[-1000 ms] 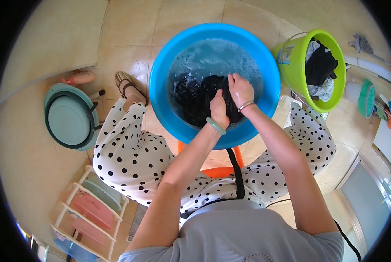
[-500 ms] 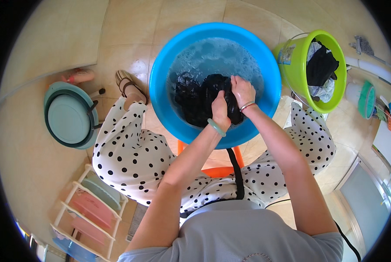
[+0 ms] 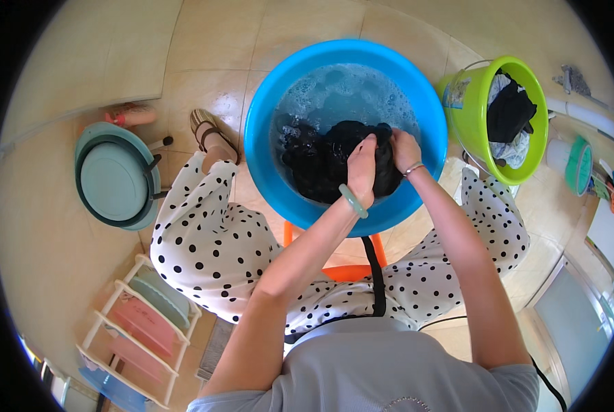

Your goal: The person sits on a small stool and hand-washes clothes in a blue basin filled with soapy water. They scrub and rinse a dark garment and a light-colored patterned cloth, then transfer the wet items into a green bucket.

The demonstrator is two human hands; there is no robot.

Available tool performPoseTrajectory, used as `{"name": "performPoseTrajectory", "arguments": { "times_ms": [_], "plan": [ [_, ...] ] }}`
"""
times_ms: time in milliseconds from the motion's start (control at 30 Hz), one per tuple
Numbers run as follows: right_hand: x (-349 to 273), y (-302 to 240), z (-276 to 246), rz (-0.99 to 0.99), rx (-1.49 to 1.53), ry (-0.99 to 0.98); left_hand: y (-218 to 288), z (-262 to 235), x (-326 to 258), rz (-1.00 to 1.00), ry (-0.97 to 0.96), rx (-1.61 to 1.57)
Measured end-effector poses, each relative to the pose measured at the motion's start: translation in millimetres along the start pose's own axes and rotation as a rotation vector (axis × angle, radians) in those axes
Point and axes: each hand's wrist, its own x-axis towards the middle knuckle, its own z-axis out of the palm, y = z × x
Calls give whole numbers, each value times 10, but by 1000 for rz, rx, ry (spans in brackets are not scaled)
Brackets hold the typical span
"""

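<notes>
A wet black garment lies partly sunk in sudsy water inside a round blue basin. My left hand, with a pale green bangle at the wrist, is closed on the cloth near the basin's right half. Close beside it, my right hand, with a silver bracelet, grips the same cloth from the right. Folds of fabric hide some of the fingertips. The rest of the garment spreads leftward in the water.
To the right stands a lime green bucket heaped with black and light clothes. Teal folding basins lean at the left, above a white rack of basins. Part of an orange stool shows between my legs.
Both hands have shifted slightly right in the picture along with the basin. My right hand has turned, curling its fingers further into the bunched black cloth.
</notes>
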Motion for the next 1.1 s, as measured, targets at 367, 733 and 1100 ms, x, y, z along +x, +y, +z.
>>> {"name": "performPoseTrajectory", "arguments": {
  "times_ms": [367,733,1100],
  "plan": [
    [-189,5,-615,-124,-185,-671,-538,-198,-245,860,-786,1564],
    [-679,-207,-639,-252,659,-57,-188,-576,714,-96,-148,-99],
    [-1140,-854,-661,-118,658,57,88,-466,579,-147,-475,-350]
  ]
}}
